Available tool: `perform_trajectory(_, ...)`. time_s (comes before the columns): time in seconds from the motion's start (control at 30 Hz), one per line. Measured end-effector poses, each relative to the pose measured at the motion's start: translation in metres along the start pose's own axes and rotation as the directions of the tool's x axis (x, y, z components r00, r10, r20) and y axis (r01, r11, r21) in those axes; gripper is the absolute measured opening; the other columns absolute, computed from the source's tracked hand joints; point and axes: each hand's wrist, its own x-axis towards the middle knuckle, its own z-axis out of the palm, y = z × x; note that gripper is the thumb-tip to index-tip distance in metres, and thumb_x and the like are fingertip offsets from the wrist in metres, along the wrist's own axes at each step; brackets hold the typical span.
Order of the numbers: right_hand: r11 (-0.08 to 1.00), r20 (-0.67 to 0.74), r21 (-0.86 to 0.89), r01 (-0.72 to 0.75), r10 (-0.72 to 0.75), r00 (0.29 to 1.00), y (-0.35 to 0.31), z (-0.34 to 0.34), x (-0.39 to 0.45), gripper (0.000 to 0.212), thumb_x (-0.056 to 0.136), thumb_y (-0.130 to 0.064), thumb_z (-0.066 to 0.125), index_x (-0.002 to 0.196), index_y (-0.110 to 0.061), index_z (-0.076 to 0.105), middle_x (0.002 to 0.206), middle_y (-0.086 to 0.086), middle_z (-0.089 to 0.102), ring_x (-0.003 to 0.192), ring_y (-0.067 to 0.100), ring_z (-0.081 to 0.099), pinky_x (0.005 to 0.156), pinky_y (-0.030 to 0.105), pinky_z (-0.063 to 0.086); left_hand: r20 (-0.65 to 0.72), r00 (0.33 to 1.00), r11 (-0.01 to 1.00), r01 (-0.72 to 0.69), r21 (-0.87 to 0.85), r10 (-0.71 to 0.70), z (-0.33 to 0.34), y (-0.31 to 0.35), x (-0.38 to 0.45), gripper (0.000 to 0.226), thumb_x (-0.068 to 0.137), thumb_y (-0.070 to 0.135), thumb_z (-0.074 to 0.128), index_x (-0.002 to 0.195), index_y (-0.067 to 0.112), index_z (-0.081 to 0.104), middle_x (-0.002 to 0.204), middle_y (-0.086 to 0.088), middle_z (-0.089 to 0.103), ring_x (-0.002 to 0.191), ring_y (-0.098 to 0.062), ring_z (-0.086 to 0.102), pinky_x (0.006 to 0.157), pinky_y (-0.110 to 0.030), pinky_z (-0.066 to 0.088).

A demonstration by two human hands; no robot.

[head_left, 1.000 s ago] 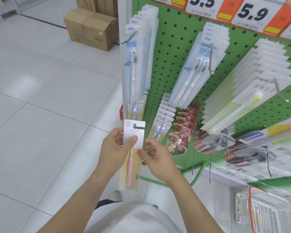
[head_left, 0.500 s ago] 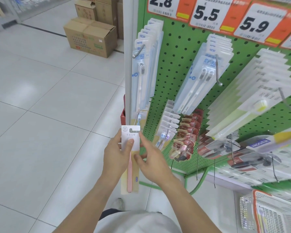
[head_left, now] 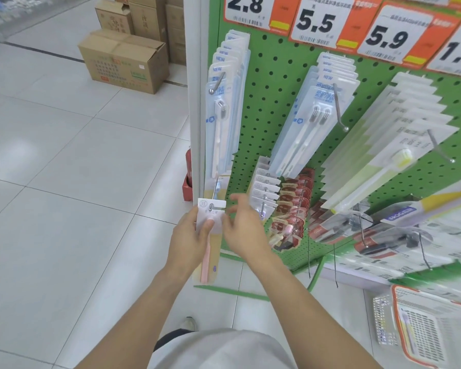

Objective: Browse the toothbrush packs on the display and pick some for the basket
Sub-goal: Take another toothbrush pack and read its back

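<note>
— On pegboard (head_left: 277, 107), lower left corner: pink toothbrush pack (head_left: 210, 237), card hole level with peg tip (head_left: 210, 207), long axis hanging straight down toward floor (head_left: 64, 182).
— Nearer grip?
— Left hand (head_left: 190, 242), directly under peg: thumb pressed on card front, fingers wrapped behind. Right hand (head_left: 241, 230) just right of pack, fingers spread and loose, holding nothing.
— Next move, likely?
— Either sliding card along peg or lifting it clear; hard to judge which.
— Basket (head_left: 421, 331)?
— Far right of peg and lower, well apart from both hands, cut off at frame edge; one pack apparently inside.
— Hidden or unclear?
— Left fingers behind card; whether peg truly passes through hole; right-side packs blurred.
</note>
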Motion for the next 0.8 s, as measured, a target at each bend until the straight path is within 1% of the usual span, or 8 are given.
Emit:
perform_trajectory(0.1, 1.000, -0.076, 0.002, 0.028, -0.028, 0.997, -0.008, -0.003, 0.012, 0.019, 0.100, -0.012, 0.056, 0.119, -0.011, 0.061, 0.102, 0.007, 0.072, 0.092, 0.024, 0.065, 0.078, 0.035, 0.050, 0.038, 0.999, 0.999, -0.028, 0.037, 0.027, -0.002, -0.006, 0.010, 0.026, 0.102, 0.035, 0.053, 0.127, 0.034, 0.059, 0.109, 0.010, 0.069, 0.098, -0.015, 0.065, 0.085, -0.039, 0.054)
perform_trajectory(0.2, 1.000, -0.094, 0.011, 0.010, -0.009, 0.996, -0.007, -0.001, 0.017, 0.011, 0.100, -0.007, 0.055, 0.101, -0.010, 0.065, 0.080, 0.008, 0.068, 0.072, 0.023, 0.058, 0.068, 0.038, 0.049, 0.130, 0.989, 0.996, -0.082, 0.039, 0.076, -0.008, -0.009, 0.017, 0.023, 0.103, 0.035, 0.049, 0.124, 0.034, 0.059, 0.111, 0.011, 0.069, 0.100, -0.014, 0.065, 0.087, -0.041, 0.055)
perform_trajectory(0.27, 1.000, -0.118, -0.003, 0.000, 0.000, 0.993, -0.007, 0.003, 0.019, 0.014, 0.099, -0.003, 0.054, 0.098, -0.011, 0.065, 0.076, 0.006, 0.064, 0.069, 0.022, 0.055, 0.065, 0.036, 0.047, 0.187, 0.978, 0.996, -0.087, -0.019, 0.089, -0.016, -0.006, 0.020, 0.024, 0.107, 0.031, 0.044, 0.119, 0.030, 0.063, 0.110, 0.009, 0.070, 0.102, -0.009, 0.065, 0.088, -0.027, 0.053)
perform_trajectory(0.33, 1.000, -0.130, -0.027, -0.003, -0.001, 0.992, -0.008, 0.008, 0.020, 0.016, 0.098, -0.002, 0.052, 0.098, -0.011, 0.065, 0.079, 0.006, 0.066, 0.073, 0.026, 0.059, 0.067, 0.037, 0.051, 0.153, 0.987, 0.997, -0.037, -0.061, 0.046, -0.025, -0.001, 0.029, 0.030, 0.108, 0.028, 0.040, 0.119, 0.024, 0.068, 0.113, 0.006, 0.070, 0.104, 0.002, 0.062, 0.086, -0.010, 0.045)
perform_trajectory(0.43, 0.998, -0.127, -0.050, -0.023, 0.017, 0.992, -0.011, 0.013, 0.019, 0.018, 0.097, -0.001, 0.049, 0.097, -0.011, 0.064, 0.080, 0.009, 0.066, 0.078, 0.032, 0.061, 0.070, 0.044, 0.055, 0.006, 1.000, 0.998, -0.016, -0.068, 0.016, -0.035, 0.005, 0.055, 0.026, 0.105, 0.023, 0.048, 0.124, 0.018, 0.066, 0.115, 0.004, 0.071, 0.106, -0.001, 0.063, 0.088, -0.009, 0.044)
perform_trajectory(0.53, 0.995, -0.137, -0.089, -0.035, 0.023, 0.990, -0.012, 0.015, 0.018, 0.023, 0.095, 0.004, 0.048, 0.099, -0.012, 0.064, 0.084, 0.009, 0.067, 0.078, 0.031, 0.062, 0.070, 0.046, 0.055, -0.032, 0.999, 0.996, -0.037, -0.075, 0.035, -0.041, 0.019, 0.083, 0.024, 0.101, 0.019, 0.057, 0.122, 0.017, 0.067, 0.107, 0.007, 0.071, 0.094, 0.006, 0.064, 0.078, -0.001, 0.042)
perform_trajectory(0.7, 0.994, -0.166, -0.092, -0.052, 0.036, 0.985, -0.014, 0.018, 0.021, 0.025, 0.090, 0.006, 0.044, 0.092, -0.010, 0.062, 0.080, 0.010, 0.065, 0.075, 0.033, 0.061, 0.066, 0.049, 0.054, 0.103, 0.993, 0.998, -0.059, -0.010, 0.060, -0.037, 0.028, 0.118, 0.025, 0.094, 0.017, 0.067, 0.119, 0.015, 0.070, 0.110, 0.004, 0.073, 0.095, -0.011, 0.069, 0.080, -0.028, 0.055)
perform_trajectory(0.8, 0.994, -0.170, -0.095, -0.053, 0.036, 0.985, -0.013, 0.019, 0.021, 0.026, 0.089, 0.007, 0.043, 0.092, -0.010, 0.063, 0.078, 0.011, 0.065, 0.075, 0.033, 0.061, 0.066, 0.049, 0.054, 0.159, 0.987, 0.999, -0.034, 0.029, 0.029, -0.029, 0.026, 0.130, 0.020, 0.089, 0.018, 0.074, 0.109, 0.011, 0.074, 0.100, -0.003, 0.076, 0.085, -0.016, 0.070, 0.068, -0.028, 0.053)
